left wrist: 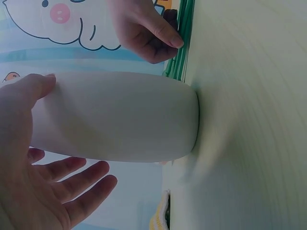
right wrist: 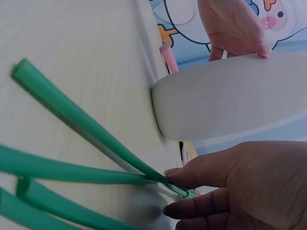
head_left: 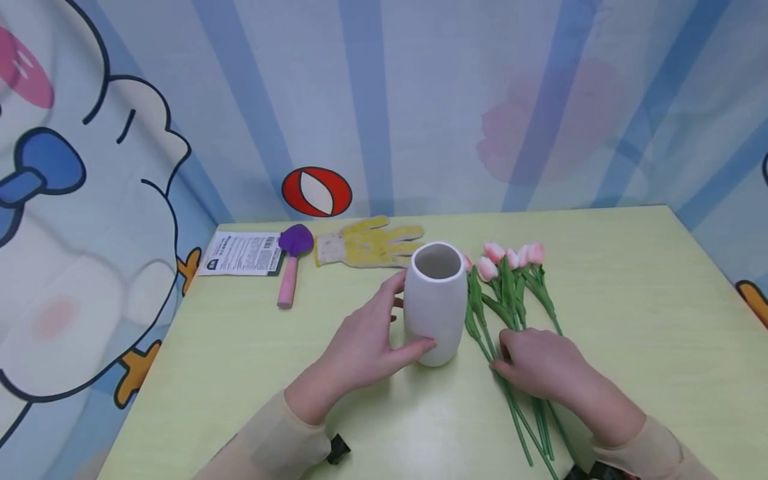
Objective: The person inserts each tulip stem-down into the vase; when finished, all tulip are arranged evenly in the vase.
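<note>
A white vase [head_left: 435, 313] stands upright on the table. My left hand [head_left: 372, 340] holds it from the left, thumb across the front and index finger near the rim. In the left wrist view the other fingers [left wrist: 79, 182] spread loosely beside the vase. To its right lie several pink artificial tulips [head_left: 507, 287], blooms toward the back and green stems toward me. Over the stems, my right hand [head_left: 543, 363] pinches with thumb and fingers. The right wrist view shows the thumb against a green stem [right wrist: 91, 127] where stems cross; part of the grip is hidden.
Behind the vase lies a yellow and white work glove [head_left: 375, 243]. Farther left are a hand trowel [head_left: 289, 280] with purple blade and pink handle, and a printed packet [head_left: 243, 253] partly under it. A cartoon-printed backdrop [head_left: 444, 113] rises behind the table's far edge.
</note>
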Demonstrator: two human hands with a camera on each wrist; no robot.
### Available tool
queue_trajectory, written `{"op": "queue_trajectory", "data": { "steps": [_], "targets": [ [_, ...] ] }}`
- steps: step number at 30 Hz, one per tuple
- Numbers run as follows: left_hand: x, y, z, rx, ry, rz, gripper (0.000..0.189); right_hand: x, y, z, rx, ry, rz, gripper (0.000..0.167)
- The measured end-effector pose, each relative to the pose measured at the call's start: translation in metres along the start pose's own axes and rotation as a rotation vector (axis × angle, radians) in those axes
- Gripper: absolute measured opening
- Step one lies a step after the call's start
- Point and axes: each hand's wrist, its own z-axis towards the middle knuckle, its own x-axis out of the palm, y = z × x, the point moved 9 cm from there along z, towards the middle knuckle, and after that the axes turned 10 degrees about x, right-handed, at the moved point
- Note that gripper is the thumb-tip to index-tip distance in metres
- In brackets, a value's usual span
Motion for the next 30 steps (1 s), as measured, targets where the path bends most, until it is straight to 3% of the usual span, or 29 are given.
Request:
{"op": "queue_trajectory", "data": {
  "steps": [18, 30],
  "targets": [
    [0.0040, -0.0008, -0.0001, 0.012, -0.030, -0.109, 0.093, 0.0047, 0.0005, 0.0023, 0.019, 0.032, 0.061, 0.017],
    [0.0044, -0.0003, 0.0003, 0.005, -0.034, -0.141, 0.092, 0.0061, -0.0051, 0.0057, 0.064, 0.095, 0.227, 0.008]
  ]
}}
